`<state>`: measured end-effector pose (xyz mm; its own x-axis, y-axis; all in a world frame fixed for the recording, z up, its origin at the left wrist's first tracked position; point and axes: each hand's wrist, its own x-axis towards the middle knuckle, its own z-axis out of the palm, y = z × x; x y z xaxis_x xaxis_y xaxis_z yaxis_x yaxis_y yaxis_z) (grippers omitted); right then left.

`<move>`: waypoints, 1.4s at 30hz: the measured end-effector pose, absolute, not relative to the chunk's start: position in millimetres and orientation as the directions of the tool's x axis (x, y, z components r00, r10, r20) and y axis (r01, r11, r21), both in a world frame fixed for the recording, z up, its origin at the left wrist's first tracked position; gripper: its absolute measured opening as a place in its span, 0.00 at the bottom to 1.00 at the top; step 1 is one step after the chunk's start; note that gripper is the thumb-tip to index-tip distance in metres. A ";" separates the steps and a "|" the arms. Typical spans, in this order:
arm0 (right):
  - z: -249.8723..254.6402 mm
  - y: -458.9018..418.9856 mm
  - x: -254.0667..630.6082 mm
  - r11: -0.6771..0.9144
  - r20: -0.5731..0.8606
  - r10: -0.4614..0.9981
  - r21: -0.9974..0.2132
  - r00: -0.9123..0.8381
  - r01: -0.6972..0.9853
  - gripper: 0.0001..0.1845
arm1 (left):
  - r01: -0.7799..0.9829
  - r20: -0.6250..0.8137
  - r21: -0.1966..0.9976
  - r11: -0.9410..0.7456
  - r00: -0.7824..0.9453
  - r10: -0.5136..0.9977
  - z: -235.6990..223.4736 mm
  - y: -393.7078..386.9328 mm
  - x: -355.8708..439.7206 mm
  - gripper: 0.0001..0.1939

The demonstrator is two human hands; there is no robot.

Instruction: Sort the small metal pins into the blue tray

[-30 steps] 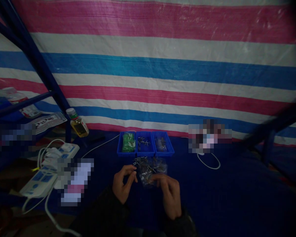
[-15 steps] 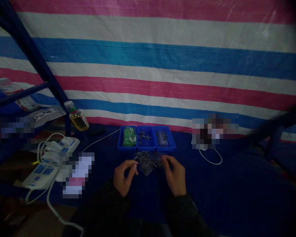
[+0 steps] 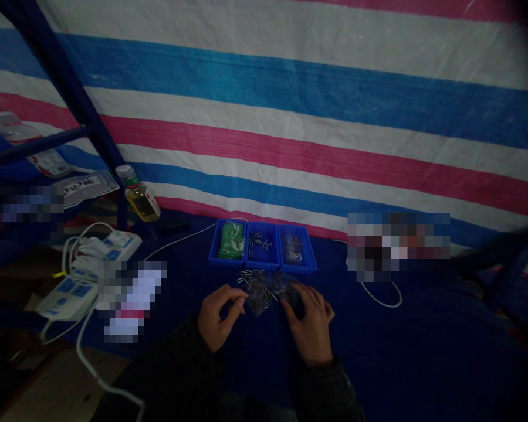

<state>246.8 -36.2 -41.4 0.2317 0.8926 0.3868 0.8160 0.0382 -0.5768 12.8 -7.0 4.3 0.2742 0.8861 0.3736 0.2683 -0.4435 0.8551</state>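
- No word or number can be read for sure.
- Big dark letters are printed on a grey sheet [image 3: 88, 189], past the far left corner of the blue table [image 3: 400, 351], but they are too blurry to be read.
- A white and red label [image 3: 152, 202] is stuck on the bottle [image 3: 141, 199] by that corner; its writing is too small.
- Some print is seen on a plastic bag [image 3: 48, 161] farther left, but it cannot be read.

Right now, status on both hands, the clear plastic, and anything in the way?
Left hand left of the clear plastic, hold unclear. Right hand at its right edge, hold unclear. Thin metal pieces with it. Three blue trays just beyond.
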 end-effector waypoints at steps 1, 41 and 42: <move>-41.8 -36.5 247.1 0.045 0.401 0.886 -0.575 0.233 0.817 0.19 | 0.270 0.371 0.857 -0.440 0.270 0.889 3.3 -7.1 12.9 0.08; -7.6 -54.2 174.9 0.412 0.486 0.865 -0.830 0.125 0.376 0.11 | 0.248 0.317 0.873 -0.419 0.363 0.876 1.2 -2.2 11.1 0.07; -7.4 -53.4 174.8 0.398 0.476 0.869 -0.835 0.135 0.379 0.10 | 0.260 0.310 0.876 -0.406 0.342 0.887 1.7 -2.2 10.7 0.07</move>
